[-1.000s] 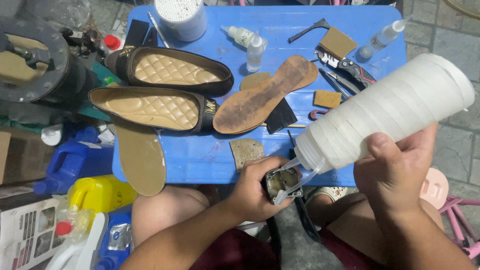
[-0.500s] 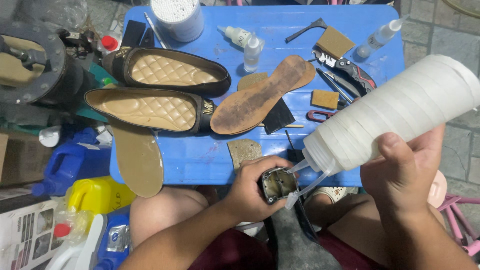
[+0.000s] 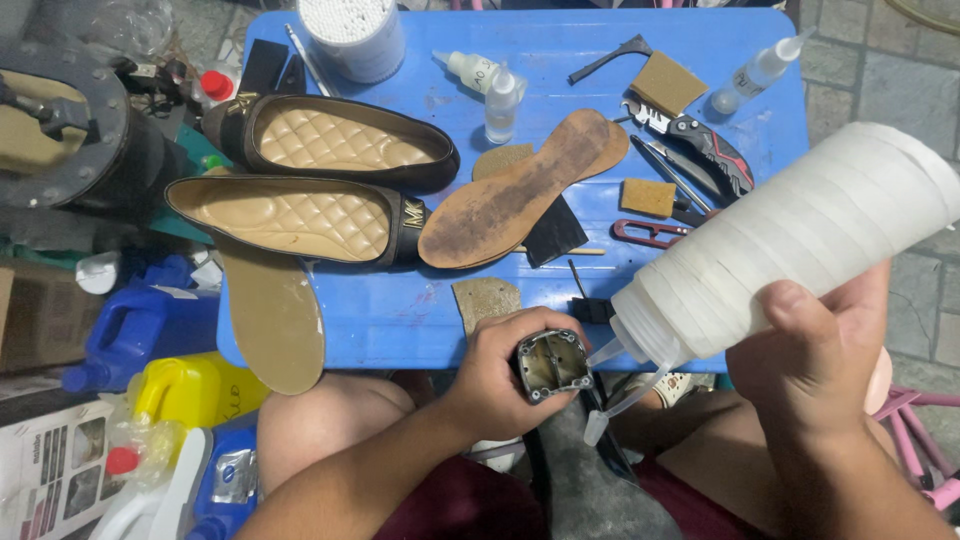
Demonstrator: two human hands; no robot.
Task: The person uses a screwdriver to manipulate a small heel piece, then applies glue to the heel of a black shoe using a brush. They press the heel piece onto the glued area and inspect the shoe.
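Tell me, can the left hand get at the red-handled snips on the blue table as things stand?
Probably not freely. The left hand is wrapped around a small dark heel piece, and the big white squeeze bottle in the right hand slants between it and the red-handled snips.

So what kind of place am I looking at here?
Most likely a small shoe-repair stall, perhaps outdoors on paving. A blue table holds two brown flat shoes, a loose worn sole, cutters and small glue bottles, and the right hand tips a big white squeeze bottle.

White printed box [image 3: 45, 470] bottom left, beside yellow jug [image 3: 185, 392]
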